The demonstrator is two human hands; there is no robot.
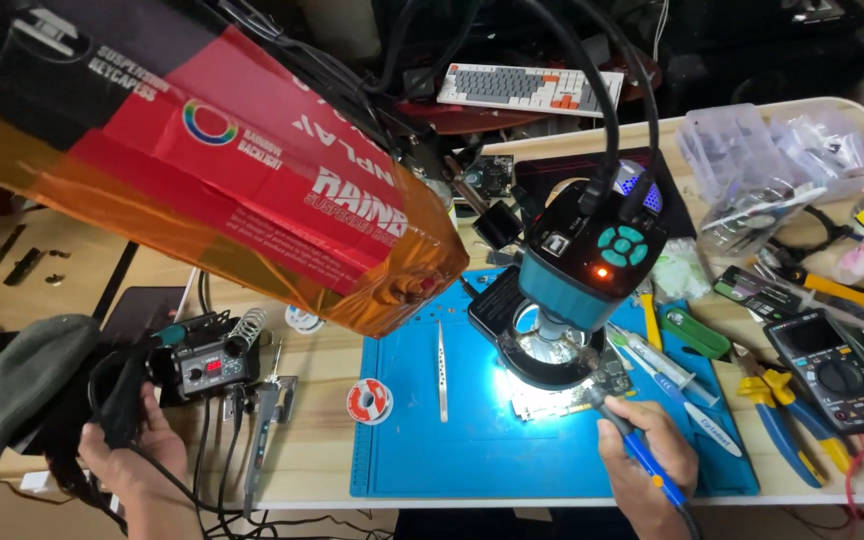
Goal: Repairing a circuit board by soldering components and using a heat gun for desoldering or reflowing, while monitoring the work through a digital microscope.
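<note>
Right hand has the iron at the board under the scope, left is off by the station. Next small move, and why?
Probably bring the left hand from the black cable to the tweezers on the blue mat. The right hand holds the soldering iron at the lit circuit board, which nothing visibly steadies.

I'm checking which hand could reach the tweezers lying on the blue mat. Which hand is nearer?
Right. The right hand is on the mat beside the tweezers; the left hand is off the mat.
</note>
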